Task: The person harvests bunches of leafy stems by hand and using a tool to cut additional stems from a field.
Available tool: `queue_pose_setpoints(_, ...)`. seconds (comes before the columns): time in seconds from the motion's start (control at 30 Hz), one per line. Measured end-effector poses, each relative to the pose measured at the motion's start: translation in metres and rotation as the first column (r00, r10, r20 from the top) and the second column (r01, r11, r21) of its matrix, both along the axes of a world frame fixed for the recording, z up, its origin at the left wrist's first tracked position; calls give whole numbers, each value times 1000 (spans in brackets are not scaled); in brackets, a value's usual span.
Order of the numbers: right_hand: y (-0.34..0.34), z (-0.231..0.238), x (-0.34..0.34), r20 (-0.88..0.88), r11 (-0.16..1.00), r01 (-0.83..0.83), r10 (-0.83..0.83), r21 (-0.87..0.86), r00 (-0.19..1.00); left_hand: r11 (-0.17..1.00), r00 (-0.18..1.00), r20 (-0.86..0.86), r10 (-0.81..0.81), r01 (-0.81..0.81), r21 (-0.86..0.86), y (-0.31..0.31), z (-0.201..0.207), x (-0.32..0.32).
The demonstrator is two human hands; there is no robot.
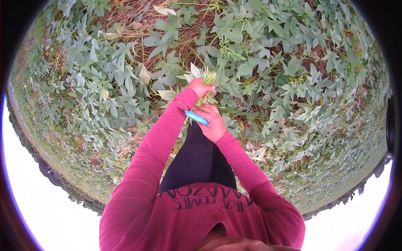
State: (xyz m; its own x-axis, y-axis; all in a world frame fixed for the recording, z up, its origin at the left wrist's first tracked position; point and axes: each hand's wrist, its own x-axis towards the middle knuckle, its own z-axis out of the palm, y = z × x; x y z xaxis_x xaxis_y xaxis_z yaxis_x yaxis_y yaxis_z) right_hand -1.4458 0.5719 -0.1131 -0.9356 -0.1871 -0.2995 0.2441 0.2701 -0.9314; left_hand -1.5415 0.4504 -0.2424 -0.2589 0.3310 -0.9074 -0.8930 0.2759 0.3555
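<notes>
A bundle of cut green stems [209,78] stands up out of my left hand [201,87], whose fingers are wrapped round it. Just below, my right hand [212,122] is closed, with a light blue ridged plastic handle [197,117] lying across its thumb side. What tool the handle belongs to I cannot make out. The right fingers are up against the lower part of the stems, and the palm hides how they grip. Pale leaves [194,72] show behind the bundle.
Low leafy green vines [284,83] spread on all sides, with dry straw-like stalks and reddish soil [138,16] between them. My dark trousers [197,159] are below the hands. A dark line of trees [63,184] edges the field.
</notes>
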Motion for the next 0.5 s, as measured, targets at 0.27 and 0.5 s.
queue_pose_setpoints(0.27, 164, -117, -70, 558, 624, -348, -173, 700, 811, 991, 999, -7, 41, -41, -125, -23, 24, 15)
queue_pose_setpoints(0.5, 148, -185, -39, 491, 512, -282, -336, 812, 804, 990, 999, -34, -2, -3, -142, -46, 64, 39)
